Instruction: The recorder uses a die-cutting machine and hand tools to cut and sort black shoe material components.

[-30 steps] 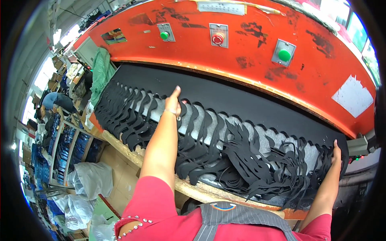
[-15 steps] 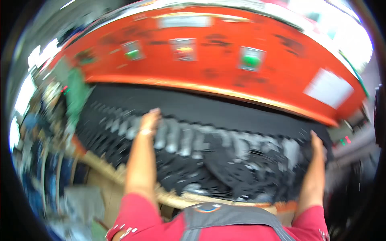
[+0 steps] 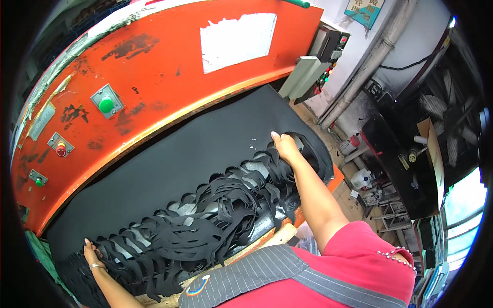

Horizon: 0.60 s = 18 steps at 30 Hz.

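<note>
A black sheet of felt- or foam-like material lies across the machine bed. Its near part is a cut-out web of thin black strips with rows of holes, bunched and folded in the middle. Grey shows through the holes. My left hand is closed on the web's far edge near the left end, with a bracelet at the wrist. At the right end, my right hand grips the same edge, thumb pointing away from me. The fingertips under the material are hidden on both hands.
An orange-red machine beam stands behind the sheet, with green buttons and a red button. A control box is beyond its right end. A large fan stands far right. A wooden rail borders the bed near me.
My view has turned right, bringing the control box and fan into sight. Both hands remain at the web's far edge, and the web now looks more bunched in the middle.
</note>
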Tool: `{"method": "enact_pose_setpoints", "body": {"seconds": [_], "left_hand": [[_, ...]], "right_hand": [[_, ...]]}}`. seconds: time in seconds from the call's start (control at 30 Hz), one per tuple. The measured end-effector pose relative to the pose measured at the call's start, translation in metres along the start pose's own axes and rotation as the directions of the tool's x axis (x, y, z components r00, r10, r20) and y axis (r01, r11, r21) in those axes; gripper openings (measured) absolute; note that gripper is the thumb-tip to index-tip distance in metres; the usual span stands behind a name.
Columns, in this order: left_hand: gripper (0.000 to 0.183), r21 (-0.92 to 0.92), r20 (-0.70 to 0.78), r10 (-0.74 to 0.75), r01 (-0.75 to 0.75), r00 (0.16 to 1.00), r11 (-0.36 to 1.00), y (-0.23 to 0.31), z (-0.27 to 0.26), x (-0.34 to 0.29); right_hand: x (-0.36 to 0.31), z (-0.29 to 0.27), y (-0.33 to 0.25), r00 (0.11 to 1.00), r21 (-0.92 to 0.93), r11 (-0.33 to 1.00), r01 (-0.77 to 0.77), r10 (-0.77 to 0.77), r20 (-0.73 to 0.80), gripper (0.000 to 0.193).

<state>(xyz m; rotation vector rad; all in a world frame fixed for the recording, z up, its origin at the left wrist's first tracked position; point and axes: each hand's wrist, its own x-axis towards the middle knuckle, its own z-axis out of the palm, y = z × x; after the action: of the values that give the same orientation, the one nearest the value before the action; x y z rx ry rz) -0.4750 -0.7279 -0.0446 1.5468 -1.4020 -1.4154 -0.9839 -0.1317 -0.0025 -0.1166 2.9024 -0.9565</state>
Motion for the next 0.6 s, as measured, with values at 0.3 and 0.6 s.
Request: {"method": "enact_pose_setpoints", "body": {"seconds": [0.3,0.6], "left_hand": [[0.038,0.028,-0.072,0.045,-0.043,0.996,0.999,-0.023,-0.014,-0.059],[0.039,0.019,0.016,-0.099,0.099,0.995,0.995,-0.051,-0.047,-0.032]], "right_hand": [[-0.050,-0.021,0.039,0.968,0.638,0.729,-0.247,0.211,0.134,0.048],[-0.005,-0.036,0.011,0.989,0.994,-0.111,-0.008,0.145,0.024,0.042]]}}
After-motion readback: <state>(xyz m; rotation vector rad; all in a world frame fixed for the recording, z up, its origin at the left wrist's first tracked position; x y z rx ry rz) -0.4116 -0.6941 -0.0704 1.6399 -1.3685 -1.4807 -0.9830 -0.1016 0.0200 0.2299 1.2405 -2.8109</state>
